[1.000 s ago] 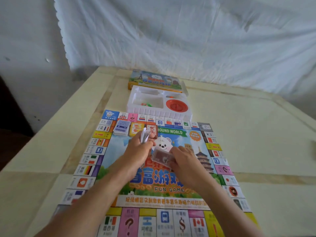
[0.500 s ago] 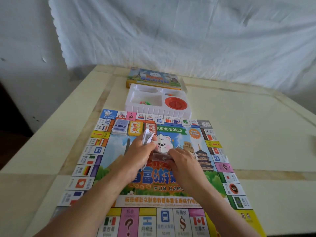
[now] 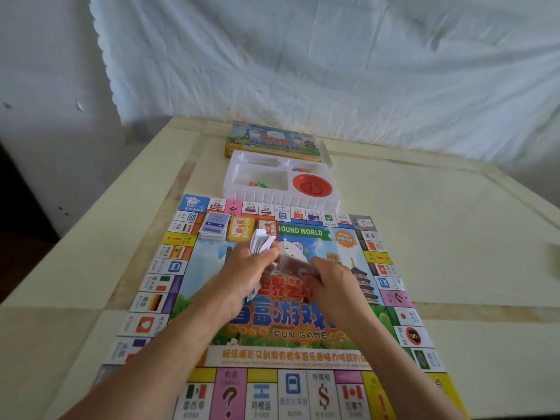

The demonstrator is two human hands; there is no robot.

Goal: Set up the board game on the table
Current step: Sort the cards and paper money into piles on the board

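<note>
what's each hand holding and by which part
Left hand grips a card stack round its middle, both ends sticking out. Right hand pinches a blurred clear wrapper by its right end.

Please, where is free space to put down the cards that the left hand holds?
Free: the bare table right of the game board and white tray; a narrower strip left of the board. Crowded: the board's far left corner, where the blue deck and yellow deck lie, close to the left hand.

"ROUND WORLD" and "FUN GAME" on the board [image 3: 306, 356]
</note>
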